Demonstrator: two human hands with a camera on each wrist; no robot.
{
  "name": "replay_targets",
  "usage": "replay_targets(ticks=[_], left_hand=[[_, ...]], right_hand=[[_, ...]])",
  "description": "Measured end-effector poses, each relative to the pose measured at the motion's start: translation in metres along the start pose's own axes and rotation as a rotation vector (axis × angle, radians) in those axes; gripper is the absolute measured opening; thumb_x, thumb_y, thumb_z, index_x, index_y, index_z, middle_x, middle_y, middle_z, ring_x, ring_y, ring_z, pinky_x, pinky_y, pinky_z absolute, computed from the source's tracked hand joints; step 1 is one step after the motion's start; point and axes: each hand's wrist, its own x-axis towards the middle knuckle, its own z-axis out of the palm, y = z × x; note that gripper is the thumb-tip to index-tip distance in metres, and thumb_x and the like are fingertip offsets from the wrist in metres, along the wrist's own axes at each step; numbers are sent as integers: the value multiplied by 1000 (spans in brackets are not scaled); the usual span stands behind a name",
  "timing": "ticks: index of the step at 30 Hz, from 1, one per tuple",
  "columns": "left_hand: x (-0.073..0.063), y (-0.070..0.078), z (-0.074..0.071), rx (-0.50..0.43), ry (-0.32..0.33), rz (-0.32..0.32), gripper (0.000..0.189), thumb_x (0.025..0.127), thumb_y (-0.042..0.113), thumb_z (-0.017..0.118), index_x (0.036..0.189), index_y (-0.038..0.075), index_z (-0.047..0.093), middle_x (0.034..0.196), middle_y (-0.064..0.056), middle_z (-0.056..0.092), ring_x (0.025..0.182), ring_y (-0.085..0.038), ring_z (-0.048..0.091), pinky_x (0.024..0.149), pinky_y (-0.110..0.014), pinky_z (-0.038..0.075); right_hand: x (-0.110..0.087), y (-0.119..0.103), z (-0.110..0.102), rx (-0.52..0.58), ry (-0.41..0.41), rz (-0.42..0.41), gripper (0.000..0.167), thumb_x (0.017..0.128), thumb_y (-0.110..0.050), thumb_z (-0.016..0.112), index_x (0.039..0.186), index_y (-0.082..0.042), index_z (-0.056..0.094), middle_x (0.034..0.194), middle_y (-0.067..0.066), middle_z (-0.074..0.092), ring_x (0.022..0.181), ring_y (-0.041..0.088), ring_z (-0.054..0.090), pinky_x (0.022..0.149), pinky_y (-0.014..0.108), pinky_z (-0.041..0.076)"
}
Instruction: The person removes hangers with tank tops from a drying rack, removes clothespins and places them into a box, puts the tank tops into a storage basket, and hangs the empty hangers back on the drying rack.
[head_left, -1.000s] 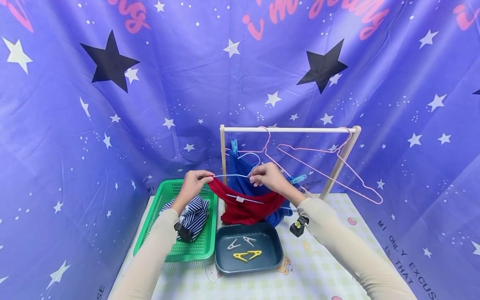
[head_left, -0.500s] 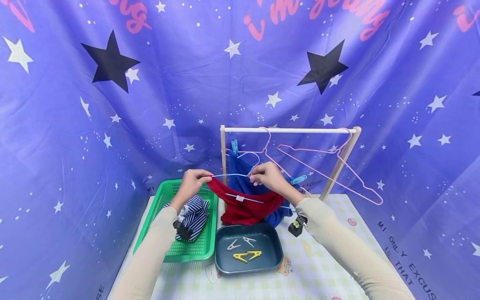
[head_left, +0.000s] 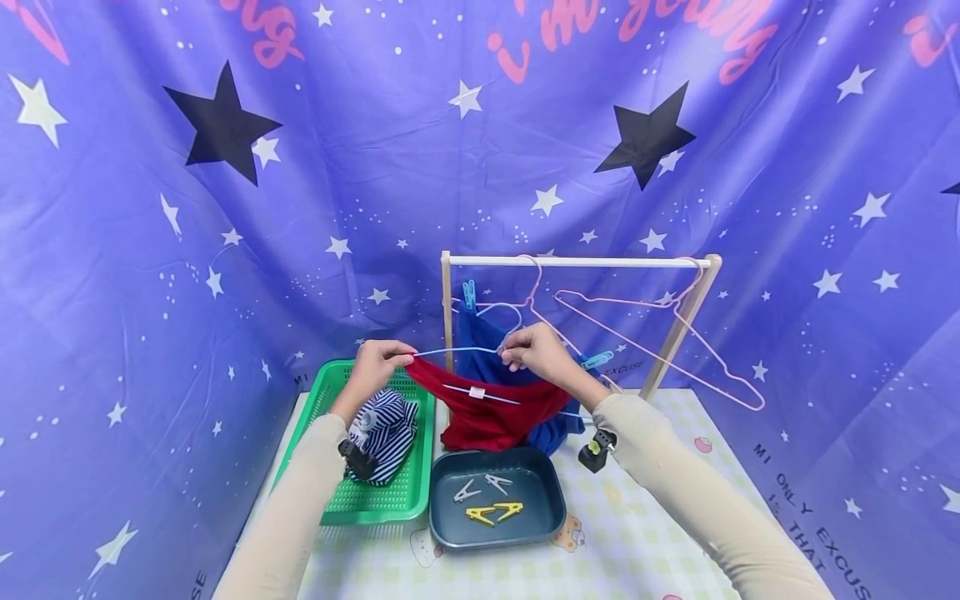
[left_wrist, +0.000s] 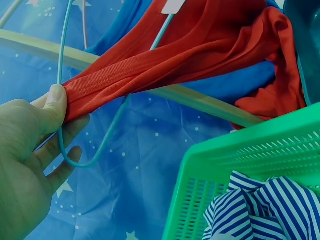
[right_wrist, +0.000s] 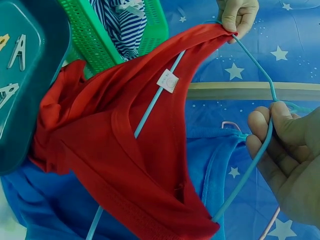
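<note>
Two hands engaged: the left hand (head_left: 378, 362) pinches the edge of the red garment (head_left: 487, 423), the right hand (head_left: 536, 350) pinches the pale blue hanger (right_wrist: 242, 179) near its hook. Garment located at twelve o'clock from the dark tray (head_left: 536, 521), partly on the hanger. Assessed: cloth light, soft, liable to slide; wire light, fairly stiff; best held at shoulder edge and hook base

Purple star-print curtain (head_left: 390, 179) round the back and sides, pink lettering up top. There's a wooden rack (head_left: 600, 262) with two pink hangers (head_left: 677, 306) on it, plus a blue garment (head_left: 480, 346) with two light blue clips (head_left: 468, 295). Green basket (head_left: 427, 454) has a bundled stripy cloth (head_left: 390, 433) in it, and the dark tray (head_left: 532, 530) just beside holds two yellow clips (head_left: 480, 516) and two grey ones (head_left: 465, 492). Checked tablecloth (head_left: 645, 542) underneath.
</note>
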Motion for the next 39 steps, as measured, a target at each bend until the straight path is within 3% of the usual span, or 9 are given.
replay_targets(ticks=[6,14,21,28,31,39], left_hand=[[0,-6,-5,14,-7,-16,11,91,4,74,99,-1,79,95,-18,78,80,-18,68,70,-20,49],[0,-13,-13,50,10,-11,11,91,5,74,99,-1,79,96,-18,78,78,-13,65,68,-21,48],[-1,-18,-16,24,2,-79,13,92,6,73,101,-1,79,98,-19,78,82,-14,65,70,-23,50],[-2,-22,-15,-50,9,-126,14,92,4,73,102,-4,78,100,-21,77,80,-6,66,76,-30,59],[-3,-21,-15,-81,11,-130,14,92,2,72,102,-6,77,100,-24,76,78,-5,66,81,-40,62],[-5,-19,-13,-136,23,-131,15,92,-2,71,103,-10,75,101,-28,74,79,-13,73,79,-37,63]], right_hand=[[-1,-1,0,-2,-12,12,9,91,5,69,93,11,75,78,19,74,61,19,71,61,26,60],[-1,0,-1,-6,-12,23,8,90,5,70,90,9,76,81,21,75,63,26,73,62,29,61],[-1,3,0,-15,-19,16,10,91,4,70,93,12,75,83,22,75,66,30,73,64,34,62],[-3,5,0,-29,-18,17,8,91,3,70,91,9,77,80,18,75,60,18,71,63,28,61],[-3,6,0,-22,-20,21,9,91,3,70,92,10,76,79,17,75,60,15,70,62,27,61],[-4,6,-2,-31,-14,17,8,91,4,70,91,9,77,81,20,75,63,25,72,63,29,61]])
